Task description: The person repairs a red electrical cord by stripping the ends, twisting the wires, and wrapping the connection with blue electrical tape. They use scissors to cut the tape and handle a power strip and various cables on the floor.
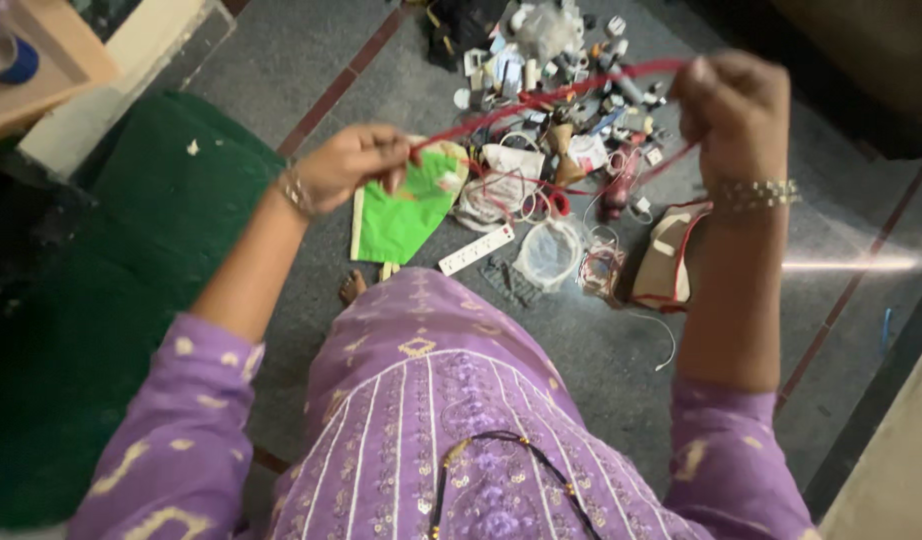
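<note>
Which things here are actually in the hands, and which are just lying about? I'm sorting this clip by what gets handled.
In hand:
red cord, stretched between left hand and right hand

Lying about:
green bag
white power strip
clear round lid
beige pouch with red trim
heap of small gadgets and cables
green mat

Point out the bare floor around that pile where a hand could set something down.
Bare grey floor lies between the green mat and the pile of small parts. More lies right of the tan bag, under the right hand. Crowded: from the green pouch below the left hand across to that bag.
</note>
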